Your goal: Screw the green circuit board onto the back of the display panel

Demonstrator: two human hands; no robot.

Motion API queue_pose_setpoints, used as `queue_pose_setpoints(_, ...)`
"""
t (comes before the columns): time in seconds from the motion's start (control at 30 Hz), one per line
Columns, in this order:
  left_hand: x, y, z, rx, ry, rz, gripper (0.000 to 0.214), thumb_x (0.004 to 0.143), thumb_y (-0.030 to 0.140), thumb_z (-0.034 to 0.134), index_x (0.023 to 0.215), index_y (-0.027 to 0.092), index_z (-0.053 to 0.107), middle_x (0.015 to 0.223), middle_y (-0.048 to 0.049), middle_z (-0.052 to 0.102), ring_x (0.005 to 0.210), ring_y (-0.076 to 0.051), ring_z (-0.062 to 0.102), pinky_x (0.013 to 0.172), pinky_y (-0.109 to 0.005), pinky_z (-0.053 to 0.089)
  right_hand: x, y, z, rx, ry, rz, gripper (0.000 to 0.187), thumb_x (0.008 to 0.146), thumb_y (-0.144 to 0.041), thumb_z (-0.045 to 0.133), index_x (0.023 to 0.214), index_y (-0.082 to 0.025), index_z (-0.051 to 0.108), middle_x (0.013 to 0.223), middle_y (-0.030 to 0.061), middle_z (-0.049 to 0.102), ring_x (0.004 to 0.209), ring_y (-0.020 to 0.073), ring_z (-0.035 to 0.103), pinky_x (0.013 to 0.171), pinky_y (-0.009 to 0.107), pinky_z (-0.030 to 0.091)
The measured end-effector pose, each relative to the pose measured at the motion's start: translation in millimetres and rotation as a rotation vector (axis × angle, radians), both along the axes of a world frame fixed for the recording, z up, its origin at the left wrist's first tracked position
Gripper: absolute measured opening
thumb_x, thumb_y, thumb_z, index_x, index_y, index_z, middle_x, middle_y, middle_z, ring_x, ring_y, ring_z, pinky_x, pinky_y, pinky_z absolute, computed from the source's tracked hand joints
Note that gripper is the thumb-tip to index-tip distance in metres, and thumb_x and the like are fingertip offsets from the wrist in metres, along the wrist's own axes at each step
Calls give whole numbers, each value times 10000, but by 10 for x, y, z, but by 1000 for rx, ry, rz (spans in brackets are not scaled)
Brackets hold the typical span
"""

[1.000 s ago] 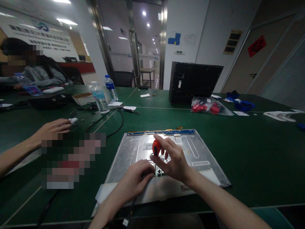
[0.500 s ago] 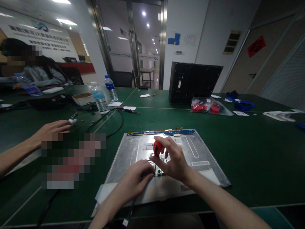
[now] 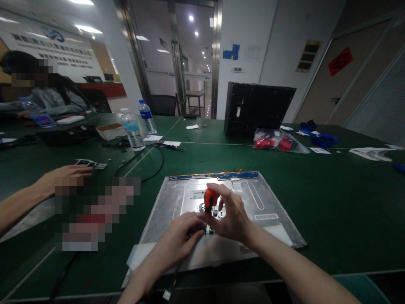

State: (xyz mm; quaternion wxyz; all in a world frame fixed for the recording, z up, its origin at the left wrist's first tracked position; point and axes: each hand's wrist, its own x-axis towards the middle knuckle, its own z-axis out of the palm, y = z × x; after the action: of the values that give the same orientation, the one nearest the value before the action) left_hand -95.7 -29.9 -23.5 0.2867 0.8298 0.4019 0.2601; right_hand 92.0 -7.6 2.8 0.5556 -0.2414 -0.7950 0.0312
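Note:
My right hand (image 3: 232, 213) grips the red and black handle of a screwdriver (image 3: 209, 199), held upright over the middle of a flat metal display panel (image 3: 268, 200). Below it, small electronic parts (image 3: 218, 213) show between my fingers; the screwdriver's tip is hidden. My left hand (image 3: 183, 234) rests on the panel just left of the tip, with thumb and fingers closed around something dark that I cannot make out. A thin black cable (image 3: 174, 276) comes out below that hand and ends in a white connector (image 3: 166, 294). A blue circuit strip (image 3: 215, 175) runs along the panel's far edge.
Another person's hand (image 3: 68, 177) lies at left by a small metal bracket (image 3: 90, 164). Two water bottles (image 3: 132, 131), a black cable (image 3: 163, 162), a black monitor housing (image 3: 259, 109) and a bag of red parts (image 3: 278, 141) stand or lie farther back on the green table (image 3: 335, 202).
My right hand has turned slightly around the screwdriver, and its fingers have shifted. My left hand stays put. The other person's hand now has a differently placed metal piece beside it.

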Motion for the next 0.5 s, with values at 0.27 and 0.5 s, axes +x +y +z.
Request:
queue_pose_setpoints(0.27, -3, 12, 19, -2, 14, -25, 145, 849, 156, 516, 861, 191, 656, 883, -50, 681, 849, -220, 618, 770, -328, 476, -10, -17, -20, -35, -51, -58, 594, 887, -236, 554, 1436, -209, 328, 881, 35, 636, 614, 132, 573, 536, 248, 526)
queue_pose_setpoints(0.5, 2, 18, 21, -2, 14, -27, 138, 849, 145, 516, 848, 187, 647, 876, -53, 685, 847, -220, 622, 755, -329, 472, 6, -53, 6, -6, -17, 1, 586, 856, -229, 530, 1404, -186, 327, 886, 50, 652, 632, 150, 600, 521, 254, 524)
